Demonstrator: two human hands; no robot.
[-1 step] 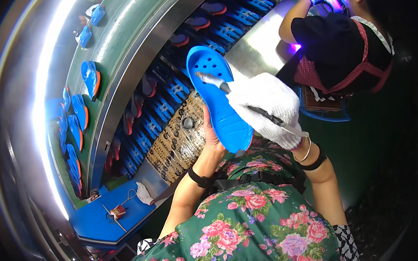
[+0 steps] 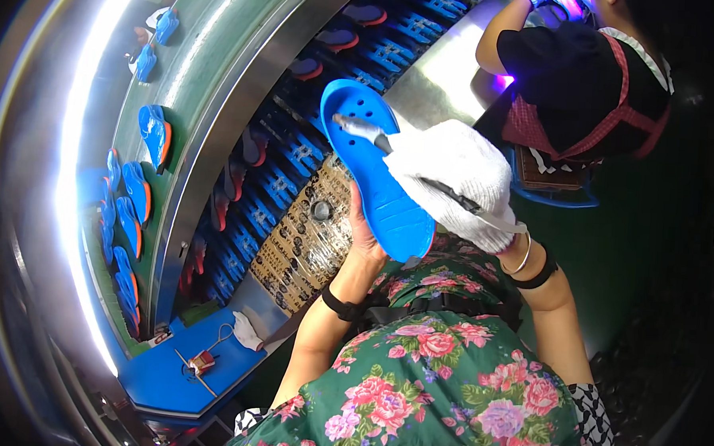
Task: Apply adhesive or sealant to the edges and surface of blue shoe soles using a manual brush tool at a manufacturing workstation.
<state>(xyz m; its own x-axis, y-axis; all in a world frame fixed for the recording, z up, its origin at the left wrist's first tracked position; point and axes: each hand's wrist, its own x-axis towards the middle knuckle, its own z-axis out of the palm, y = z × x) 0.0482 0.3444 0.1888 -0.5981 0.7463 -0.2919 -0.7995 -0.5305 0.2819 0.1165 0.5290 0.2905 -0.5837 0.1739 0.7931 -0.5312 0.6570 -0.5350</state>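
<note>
In my bare left hand (image 2: 363,227) lies a blue insole (image 2: 382,188), tilted, with several small holes in its far, wide part. My thumb side shows along its left edge; the other fingers are hidden beneath it. My right hand (image 2: 454,179), in a white knitted glove, is closed around a slim tool (image 2: 361,130) with a dark collar and a pale, greyish tip. That tip is over the holed part of the insole; whether it touches, and whether it is a brush or a blade, I cannot tell.
Blue insoles with orange edges (image 2: 137,193) lie on a green conveyor (image 2: 246,15) at left. Behind my hands is a rack of blue and red soles (image 2: 266,211), with taped cardboard (image 2: 304,249). A blue table (image 2: 159,378) stands near left. Another person (image 2: 578,89) works at upper right.
The insole and my left hand have shifted very slightly to the right. The tool's tip has moved a little up over the holes.
</note>
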